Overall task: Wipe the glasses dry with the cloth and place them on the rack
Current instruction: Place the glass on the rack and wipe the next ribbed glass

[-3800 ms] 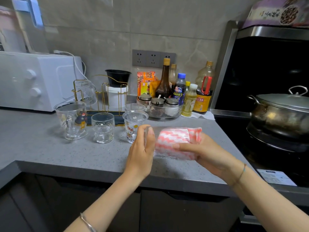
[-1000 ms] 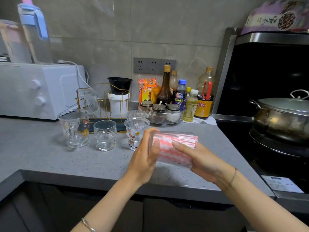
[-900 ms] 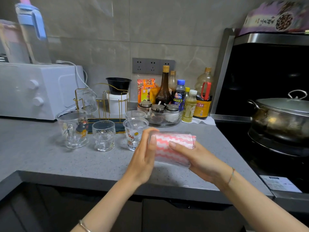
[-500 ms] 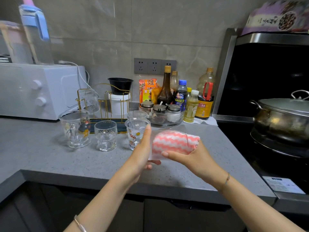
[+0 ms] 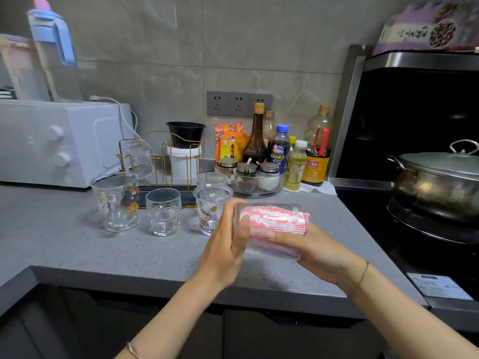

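Holding one ribbed glass (image 5: 272, 229) on its side just above the counter (image 5: 77, 250), long axis left to right, with one pink cloth (image 5: 274, 216) stuffed inside; gripping its left end with the curled left hand (image 5: 225, 250); cupping it from below with the right hand (image 5: 318, 255), fingers bent round it; next, probably to the one rack (image 5: 186, 199), back and leftward, nearer the left hand; four glasses (image 5: 163, 211) standing before it, a fifth glass (image 5: 137, 156) upside down on it.
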`<control>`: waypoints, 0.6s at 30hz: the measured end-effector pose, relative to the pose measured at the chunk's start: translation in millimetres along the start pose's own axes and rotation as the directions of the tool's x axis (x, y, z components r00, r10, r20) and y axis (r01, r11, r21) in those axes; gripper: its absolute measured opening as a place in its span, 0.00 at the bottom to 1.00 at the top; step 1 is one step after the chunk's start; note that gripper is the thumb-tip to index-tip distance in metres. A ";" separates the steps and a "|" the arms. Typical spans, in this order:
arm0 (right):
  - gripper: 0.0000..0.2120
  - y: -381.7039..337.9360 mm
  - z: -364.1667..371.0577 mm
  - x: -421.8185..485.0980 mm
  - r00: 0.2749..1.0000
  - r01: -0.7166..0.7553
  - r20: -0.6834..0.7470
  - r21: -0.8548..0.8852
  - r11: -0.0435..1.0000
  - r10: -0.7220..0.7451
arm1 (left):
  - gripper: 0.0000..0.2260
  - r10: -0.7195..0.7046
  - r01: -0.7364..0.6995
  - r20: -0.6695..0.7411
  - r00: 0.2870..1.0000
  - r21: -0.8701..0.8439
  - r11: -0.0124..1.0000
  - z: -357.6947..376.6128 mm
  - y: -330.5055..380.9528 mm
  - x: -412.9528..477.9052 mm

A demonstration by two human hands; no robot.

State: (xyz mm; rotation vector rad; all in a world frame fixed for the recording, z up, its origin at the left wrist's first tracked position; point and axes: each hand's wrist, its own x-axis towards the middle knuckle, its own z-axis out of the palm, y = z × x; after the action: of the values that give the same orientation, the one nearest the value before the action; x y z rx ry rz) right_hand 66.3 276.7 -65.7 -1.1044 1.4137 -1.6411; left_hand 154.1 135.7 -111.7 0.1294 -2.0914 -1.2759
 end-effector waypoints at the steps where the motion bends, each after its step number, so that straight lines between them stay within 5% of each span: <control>1: 0.15 0.1 0.6 0.4 1.000 0.009 -0.006 -0.020 1.000 -0.010 | 0.32 -0.003 0.003 -0.002 1.000 -0.024 1.000 -0.1 3.8 -0.8; 5: 0.18 -0.5 1.6 0.9 0.999 0.005 -0.042 -0.115 0.993 -0.010 | 0.28 -0.176 0.180 0.048 0.983 -0.107 0.978 0.7 8.8 2.0; 9: 0.15 -3.6 6.2 -0.6 0.993 -0.011 -0.117 -0.209 0.978 -0.014 | 0.36 -0.418 0.462 0.211 0.884 -0.259 0.848 -5.7 7.2 11.2; 14: 0.15 -2.8 11.0 1.7 0.983 0.011 -0.176 -0.196 0.981 -0.046 | 0.32 -0.421 0.427 0.073 0.904 -0.218 0.878 -1.1 3.7 15.9; 18: 0.21 -5.8 9.8 4.5 0.990 -0.050 -0.135 -0.125 0.991 0.033 | 0.10 -0.272 0.267 -0.028 0.962 -0.129 0.955 -1.4 12.4 7.1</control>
State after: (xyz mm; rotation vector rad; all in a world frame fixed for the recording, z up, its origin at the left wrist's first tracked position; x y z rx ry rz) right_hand 73.6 269.7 -58.8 -1.0448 1.6367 -1.6390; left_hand 152.6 138.2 -97.6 0.3972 -1.9978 -1.5455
